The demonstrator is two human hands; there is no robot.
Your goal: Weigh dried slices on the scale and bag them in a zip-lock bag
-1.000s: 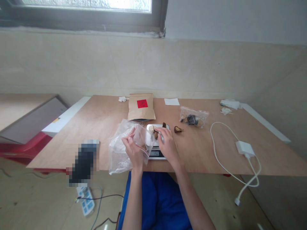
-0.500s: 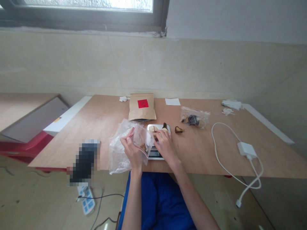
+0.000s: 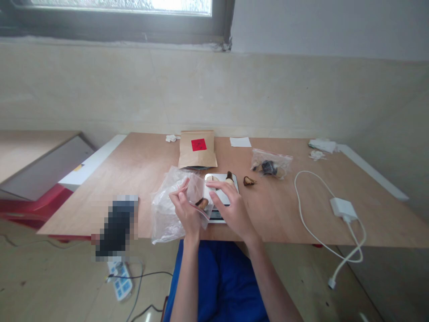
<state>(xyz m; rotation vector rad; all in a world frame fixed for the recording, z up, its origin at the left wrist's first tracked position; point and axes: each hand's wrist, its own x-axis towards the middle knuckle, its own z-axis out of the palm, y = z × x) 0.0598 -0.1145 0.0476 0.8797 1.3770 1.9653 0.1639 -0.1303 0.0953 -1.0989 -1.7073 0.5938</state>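
My left hand (image 3: pixel 186 210) holds a small clear zip bag (image 3: pixel 197 193) by its mouth, just left of a small digital scale (image 3: pixel 221 181). Brown dried pieces (image 3: pixel 202 203) lie inside the bag. My right hand (image 3: pixel 231 205) rests over the front of the scale with its fingers spread, fingertips at the bag's mouth; I cannot make out anything in it. A couple of dried pieces (image 3: pixel 229 177) lie on the scale's platform. A larger crumpled clear bag (image 3: pixel 166 210) lies under my left hand.
A brown paper pouch with a red label (image 3: pixel 197 150) stands behind the scale. One dried piece (image 3: pixel 248 181) lies right of it, then a filled zip bag (image 3: pixel 271 163). A white charger with cable (image 3: pixel 342 208) lies at the right. A blurred dark object (image 3: pixel 117 227) sits at the table's front left.
My right hand came back from the scale's platform toward the bag's mouth. More brown pieces now show inside the small bag. My left hand stayed put.
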